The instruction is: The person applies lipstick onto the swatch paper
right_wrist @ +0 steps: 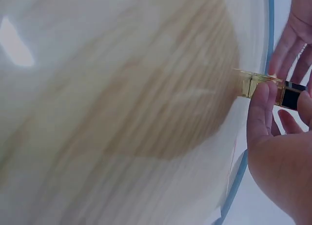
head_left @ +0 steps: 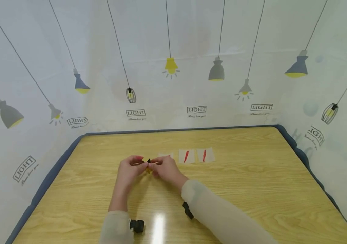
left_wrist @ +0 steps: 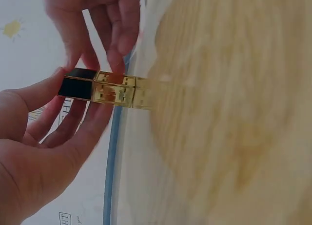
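Observation:
Both hands meet around a small square lipstick tube point(left_wrist: 80, 87), black on its upper part and gold below, held close over the table. In the head view, my left hand point(head_left: 128, 171) grips it from the left, its thumb on the black part in the left wrist view. My right hand point(head_left: 168, 170) pinches it from the right, with fingers on the gold part point(right_wrist: 258, 81) in the right wrist view. Behind my right hand lies a partly hidden white paper square point(head_left: 165, 155).
Two more white paper squares, one left point(head_left: 190, 158) and one right point(head_left: 210, 155), each with a red stroke, lie to the right. The wooden table point(head_left: 252, 189) has a blue-grey edge along white walls printed with lamps. Dark wrist devices sit at both sleeves.

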Action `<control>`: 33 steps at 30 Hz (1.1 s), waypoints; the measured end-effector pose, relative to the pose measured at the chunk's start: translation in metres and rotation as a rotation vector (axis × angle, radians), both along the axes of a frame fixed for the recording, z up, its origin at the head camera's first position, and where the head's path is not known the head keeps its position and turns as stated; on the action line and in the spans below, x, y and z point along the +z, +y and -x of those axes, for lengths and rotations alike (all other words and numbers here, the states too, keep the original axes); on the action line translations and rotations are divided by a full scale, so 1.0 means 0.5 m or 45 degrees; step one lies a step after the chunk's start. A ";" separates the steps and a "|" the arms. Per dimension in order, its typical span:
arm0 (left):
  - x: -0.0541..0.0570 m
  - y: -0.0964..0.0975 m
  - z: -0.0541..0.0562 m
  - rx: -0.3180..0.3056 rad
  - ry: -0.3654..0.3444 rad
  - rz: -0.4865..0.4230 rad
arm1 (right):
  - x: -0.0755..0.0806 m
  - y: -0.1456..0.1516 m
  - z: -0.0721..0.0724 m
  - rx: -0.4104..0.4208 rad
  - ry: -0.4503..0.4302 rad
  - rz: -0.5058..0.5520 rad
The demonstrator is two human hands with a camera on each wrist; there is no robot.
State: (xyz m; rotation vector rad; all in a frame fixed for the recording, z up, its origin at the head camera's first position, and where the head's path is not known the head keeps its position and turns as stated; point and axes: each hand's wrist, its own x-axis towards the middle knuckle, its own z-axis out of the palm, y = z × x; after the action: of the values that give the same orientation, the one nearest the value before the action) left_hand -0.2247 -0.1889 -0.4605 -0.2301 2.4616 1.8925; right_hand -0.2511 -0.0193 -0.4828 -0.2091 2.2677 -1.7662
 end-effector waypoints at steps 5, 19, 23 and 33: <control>-0.008 0.000 0.022 0.061 -0.008 0.057 | 0.006 -0.011 0.011 -0.043 -0.094 0.121; -0.025 -0.015 0.058 0.069 0.026 -0.097 | 0.002 -0.037 0.038 -0.134 -0.178 0.259; -0.022 -0.021 0.059 0.081 -0.005 -0.132 | 0.004 -0.042 0.043 -0.128 -0.185 0.259; -0.021 -0.030 0.058 0.086 -0.035 -0.225 | 0.008 -0.042 0.048 -0.124 -0.226 0.224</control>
State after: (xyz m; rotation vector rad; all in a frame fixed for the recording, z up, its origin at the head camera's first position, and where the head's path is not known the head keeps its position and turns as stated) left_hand -0.2538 -0.2039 -0.4711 -0.3350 2.2801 2.1037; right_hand -0.2752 -0.0402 -0.4790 0.0254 2.0323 -1.9511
